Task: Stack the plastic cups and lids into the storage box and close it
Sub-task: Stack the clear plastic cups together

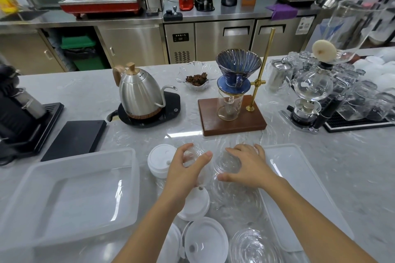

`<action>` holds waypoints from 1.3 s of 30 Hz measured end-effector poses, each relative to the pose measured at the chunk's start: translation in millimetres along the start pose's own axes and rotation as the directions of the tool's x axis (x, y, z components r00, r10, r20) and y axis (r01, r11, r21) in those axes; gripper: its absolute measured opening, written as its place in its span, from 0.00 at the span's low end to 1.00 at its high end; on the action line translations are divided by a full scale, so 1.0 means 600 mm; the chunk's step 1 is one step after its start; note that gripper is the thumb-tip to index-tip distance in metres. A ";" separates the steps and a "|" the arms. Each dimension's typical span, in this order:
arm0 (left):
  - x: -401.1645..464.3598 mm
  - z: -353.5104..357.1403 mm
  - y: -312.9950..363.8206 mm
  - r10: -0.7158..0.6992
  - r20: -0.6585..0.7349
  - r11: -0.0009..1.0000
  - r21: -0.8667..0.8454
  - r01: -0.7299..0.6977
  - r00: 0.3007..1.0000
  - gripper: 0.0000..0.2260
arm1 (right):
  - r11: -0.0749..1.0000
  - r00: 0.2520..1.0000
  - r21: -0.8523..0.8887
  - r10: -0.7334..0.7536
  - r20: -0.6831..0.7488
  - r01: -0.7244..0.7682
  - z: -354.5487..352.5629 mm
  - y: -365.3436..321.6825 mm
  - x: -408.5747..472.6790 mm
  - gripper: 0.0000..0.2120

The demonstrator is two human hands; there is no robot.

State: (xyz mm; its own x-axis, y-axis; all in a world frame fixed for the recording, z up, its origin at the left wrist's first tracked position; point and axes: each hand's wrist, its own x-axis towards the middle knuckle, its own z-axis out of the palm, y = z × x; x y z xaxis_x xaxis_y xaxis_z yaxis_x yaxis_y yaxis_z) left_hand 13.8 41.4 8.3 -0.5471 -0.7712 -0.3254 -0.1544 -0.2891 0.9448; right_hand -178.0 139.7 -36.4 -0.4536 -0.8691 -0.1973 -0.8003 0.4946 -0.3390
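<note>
Clear plastic cups light, thin, slippery; best held round walls. Left hand (185,168) gripped cup (192,156), right hand (245,166) gripped another (227,163); storage box (25,198) at nine o'clock

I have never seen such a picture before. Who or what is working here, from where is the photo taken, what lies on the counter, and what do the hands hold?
There is no machine here: a person works with two bare hands. The single picture comes from a camera worn on the person's head, looking forward and down.

The left hand grips a clear plastic cup. The right hand rests curled over a clear domed lid.

On the marble counter, an empty storage box sits to the left and its flat lid to the right. Between them lie white lids and more clear lids.

Further back stand a kettle and a blue coffee dripper, which are not part of the task.
</note>
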 end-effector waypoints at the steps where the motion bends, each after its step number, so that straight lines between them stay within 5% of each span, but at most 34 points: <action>1: 0.000 0.000 0.000 0.000 0.001 1.000 -0.001 0.000 1.000 0.26 | 1.000 1.000 -0.017 -0.010 0.003 0.010 0.000 -0.001 0.000 0.52; 11: -0.005 0.003 0.001 -0.016 0.010 1.000 0.006 0.016 1.000 0.26 | 0.994 0.999 0.109 -0.011 -0.043 0.015 -0.003 -0.024 -0.006 0.43; 18: -0.002 0.003 0.008 -0.044 0.027 0.999 -0.006 0.044 0.999 0.25 | 0.921 0.979 0.339 -0.153 -0.138 0.191 -0.030 -0.044 -0.031 0.41; 30: -0.014 0.011 0.012 -0.085 0.158 0.996 0.018 0.083 0.984 0.28 | 0.912 0.940 0.230 -0.337 -0.051 0.340 -0.049 -0.076 -0.068 0.52; 35: -0.023 0.016 0.015 -0.084 0.177 0.996 -0.003 0.086 0.981 0.32 | 0.788 0.927 0.519 -0.375 -0.020 0.330 -0.064 -0.094 -0.083 0.52; 39: -0.025 0.020 0.014 -0.132 0.207 0.981 -0.111 0.158 0.969 0.29 | 0.533 0.937 0.794 -0.326 -0.129 0.294 -0.059 -0.098 -0.088 0.45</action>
State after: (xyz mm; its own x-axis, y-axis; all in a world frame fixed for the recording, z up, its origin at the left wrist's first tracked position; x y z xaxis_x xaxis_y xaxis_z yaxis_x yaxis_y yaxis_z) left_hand 10.7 57.3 21.4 -0.6805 -0.5916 -0.4323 -0.1461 -0.4686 0.8713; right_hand -120.9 156.4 26.5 -0.2144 -0.9758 0.0440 -0.2485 0.0109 -0.9686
